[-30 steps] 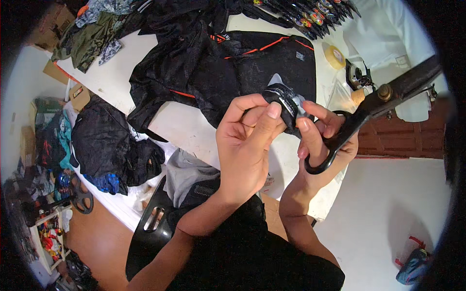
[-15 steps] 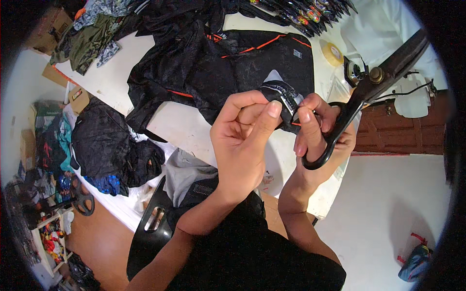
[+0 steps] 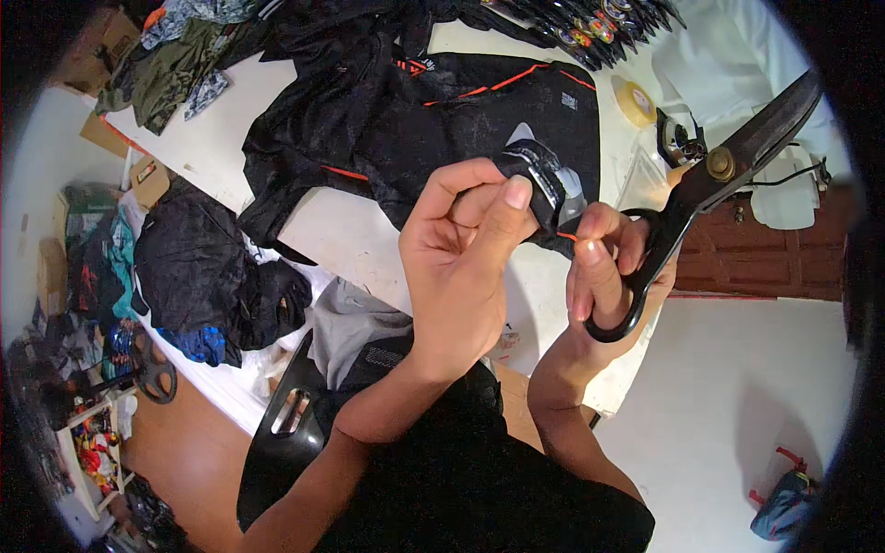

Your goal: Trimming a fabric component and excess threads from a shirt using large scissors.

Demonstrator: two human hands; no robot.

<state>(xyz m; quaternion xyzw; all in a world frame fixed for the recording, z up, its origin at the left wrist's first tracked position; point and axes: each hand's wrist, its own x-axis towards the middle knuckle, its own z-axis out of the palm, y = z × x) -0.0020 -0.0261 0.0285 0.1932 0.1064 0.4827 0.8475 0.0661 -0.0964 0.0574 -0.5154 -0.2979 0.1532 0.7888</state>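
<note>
My left hand (image 3: 466, 258) pinches a small black-and-grey piece (image 3: 573, 195) between thumb and forefinger. It looks like a label or patch with pale grey parts and a white stripe; its exact kind is unclear. Hooked in the fingers of my right hand (image 3: 604, 276) is a large pair of black scissors (image 3: 680, 207), blades pointing up and away to the right. The right thumb and forefinger are pressed together at the lower right edge of the small piece. Beneath both hands, a black garment (image 3: 359, 129) with orange trim lies spread on the white table (image 3: 341, 226).
A roll of yellowish tape (image 3: 634, 103) sits on the table's right side. Several dark packaged items (image 3: 590, 28) lie at the far edge, camouflage cloth (image 3: 175, 78) at the far left. A black chair (image 3: 277, 461) stands close on my left, near piled dark clothing (image 3: 207, 267).
My right hand and the scissors have shifted slightly right and down, away from the left hand. More of the small piece's grey surface shows between the hands.
</note>
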